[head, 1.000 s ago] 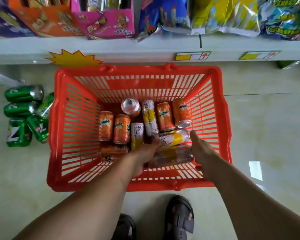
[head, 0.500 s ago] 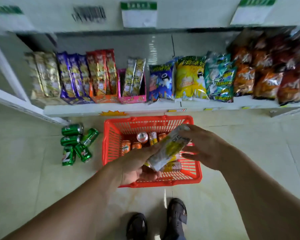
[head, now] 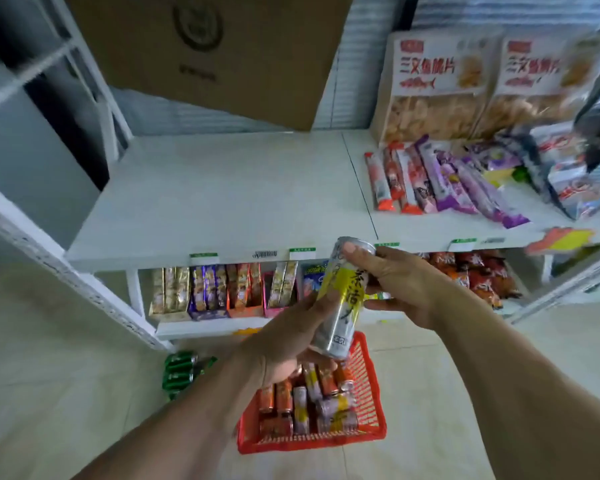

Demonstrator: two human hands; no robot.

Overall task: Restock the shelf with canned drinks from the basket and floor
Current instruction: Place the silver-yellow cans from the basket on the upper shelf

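While you hold the can (head: pixel 340 299) up in front of the shelf (head: pixel 222 199), you are in the middle of carrying one drink from the basket (head: pixel 368 403) to its place. Your left hand (head: pixel 284 344) wraps the lower part of the can, fingers curled behind it, and your right hand (head: pixel 395 285) pinches it near the top, thumb on the rim. The can is tilted, top leaning toward the shelf, and hangs just in front of the shelf's front edge, above the basket. The bare white stretch of shelf lies straight beyond the can, with snack packets (head: pixel 440 181) to the right of that stretch and a cardboard box (head: pixel 222 53) behind it. Next, I judge, you need to right the can, reach forward and stand it on that bare stretch. More cans lie in the basket below the shelf, and green cans (head: pixel 181 372) wait on the floor to the left of the basket.
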